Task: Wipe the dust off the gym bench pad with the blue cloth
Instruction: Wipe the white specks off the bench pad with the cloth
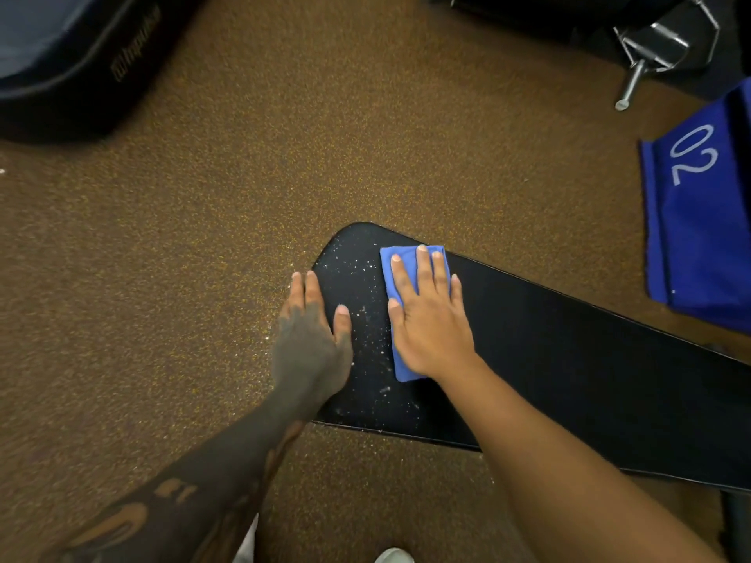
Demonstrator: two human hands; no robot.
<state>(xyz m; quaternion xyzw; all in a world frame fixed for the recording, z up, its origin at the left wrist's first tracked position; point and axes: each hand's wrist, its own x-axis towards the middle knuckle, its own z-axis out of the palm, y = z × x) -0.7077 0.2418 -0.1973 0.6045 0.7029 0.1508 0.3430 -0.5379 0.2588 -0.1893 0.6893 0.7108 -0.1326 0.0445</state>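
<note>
A long black gym bench pad (569,359) runs from the middle of the view to the right edge. White dust specks cover its near left end. A folded blue cloth (396,262) lies flat on that end. My right hand (426,314) presses on the cloth with straight fingers. My left hand (311,335) rests flat on the pad's left edge, thumb on the dusty surface, fingers over the rim. The pad to the right of the cloth looks dark and free of specks.
Brown speckled rubber floor (284,136) surrounds the bench. A dark padded machine part (73,63) sits at the top left. A blue panel marked 02 (699,205) stands at the right, with metal hardware (658,50) above it. A white shoe tip (392,556) shows at the bottom.
</note>
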